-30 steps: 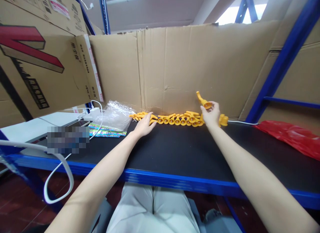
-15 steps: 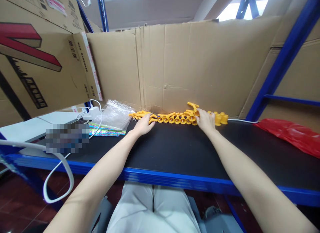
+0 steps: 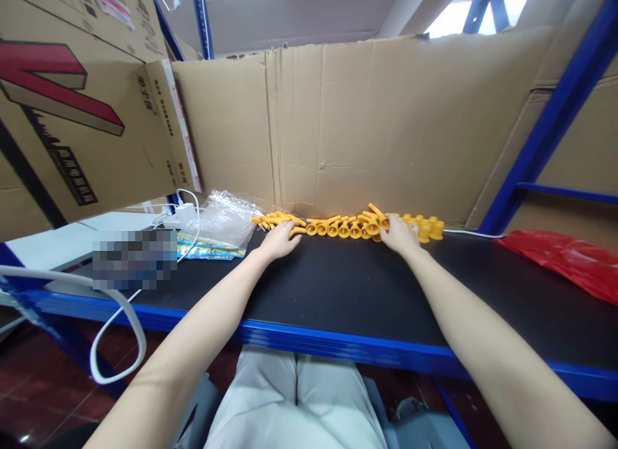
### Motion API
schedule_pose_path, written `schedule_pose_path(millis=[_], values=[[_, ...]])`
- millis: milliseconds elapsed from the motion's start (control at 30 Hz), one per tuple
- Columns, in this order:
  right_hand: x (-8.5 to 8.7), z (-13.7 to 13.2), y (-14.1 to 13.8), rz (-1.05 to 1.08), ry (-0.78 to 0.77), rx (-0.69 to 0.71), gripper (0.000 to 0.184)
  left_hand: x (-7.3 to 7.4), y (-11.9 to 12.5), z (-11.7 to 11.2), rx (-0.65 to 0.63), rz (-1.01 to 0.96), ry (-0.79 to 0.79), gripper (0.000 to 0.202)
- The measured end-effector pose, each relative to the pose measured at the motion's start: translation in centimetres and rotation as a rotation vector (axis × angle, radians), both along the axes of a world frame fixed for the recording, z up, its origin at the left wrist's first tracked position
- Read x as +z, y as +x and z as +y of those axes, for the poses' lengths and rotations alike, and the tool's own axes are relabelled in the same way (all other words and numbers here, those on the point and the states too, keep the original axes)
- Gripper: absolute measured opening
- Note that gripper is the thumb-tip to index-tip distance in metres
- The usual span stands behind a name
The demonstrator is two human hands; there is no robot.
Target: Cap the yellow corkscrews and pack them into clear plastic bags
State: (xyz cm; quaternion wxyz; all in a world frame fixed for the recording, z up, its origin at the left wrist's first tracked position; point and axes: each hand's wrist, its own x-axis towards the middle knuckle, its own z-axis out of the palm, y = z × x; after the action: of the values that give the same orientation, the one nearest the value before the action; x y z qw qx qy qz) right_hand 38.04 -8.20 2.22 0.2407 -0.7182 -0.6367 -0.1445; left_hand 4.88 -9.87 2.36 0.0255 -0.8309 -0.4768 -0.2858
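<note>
A row of yellow plastic pieces [image 3: 343, 231], each with a round cup-like mouth and a slim handle, lies along the back of the black tabletop. Near the row's left end rests my left hand [image 3: 279, 241], its thumb spread apart and its fingers over the thin yellow handles. At the right end, my right hand [image 3: 402, 235] grips a yellow cup-shaped piece [image 3: 378, 212] whose handle tilts up to the left; the fingers partly cover it. Just right of that hand, several yellow spool-shaped pieces [image 3: 435, 229] stand upright in a cluster.
A clear plastic bag [image 3: 219, 222] and colourful printed packets [image 3: 212, 249] lie at left, near a white cable [image 3: 197, 211]. A red plastic bag [image 3: 564, 256] sits at far right. Cardboard [image 3: 386, 127] walls the back; a blue rail [image 3: 338, 343] edges the front.
The yellow piece at my right hand has come down closer to the row, and its handle sits lower. My left hand stays about where it was. The view has shifted slightly.
</note>
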Motion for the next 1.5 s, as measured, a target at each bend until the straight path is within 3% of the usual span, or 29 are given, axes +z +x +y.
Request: schedule_pose_path(millis=[267,567,700,800,933,1133,1333,1500], values=[[0.3,0.2,0.4,-0.013,-0.039,0.015,0.048,2.1,-1.0,-1.1,0.143,0.134,-0.092,0.028],[0.7,-0.1,-0.2,-0.053,0.031,0.028,0.046,5.0,-2.3,-3.0,0.420,0.188,-0.114,0.042],[0.6,0.2,-0.1,-0.057,0.049,0.037,0.045,5.8,-4.7,-3.1,0.547,0.089,-0.083,0.054],[0.4,0.4,0.1,-0.049,0.064,0.048,0.044,5.4,-7.9,-3.4,0.712,-0.023,0.000,0.069],[0.4,0.3,0.1,-0.037,0.057,0.056,0.044,3.5,-12.9,-3.8,0.911,-0.172,-0.017,0.078],[0.5,0.1,-0.1,-0.054,0.025,0.057,0.042,1.0,-17.9,-3.8,1.014,-0.252,-0.080,0.086],[0.5,0.0,0.0,-0.055,0.022,0.062,0.041,0.6,-18.6,-3.6,0.944,-0.193,-0.113,0.085],[0.5,0.0,0.2,-0.041,0.043,0.055,0.043,1.2,-16.0,-3.9,0.815,-0.015,-0.048,0.077]])
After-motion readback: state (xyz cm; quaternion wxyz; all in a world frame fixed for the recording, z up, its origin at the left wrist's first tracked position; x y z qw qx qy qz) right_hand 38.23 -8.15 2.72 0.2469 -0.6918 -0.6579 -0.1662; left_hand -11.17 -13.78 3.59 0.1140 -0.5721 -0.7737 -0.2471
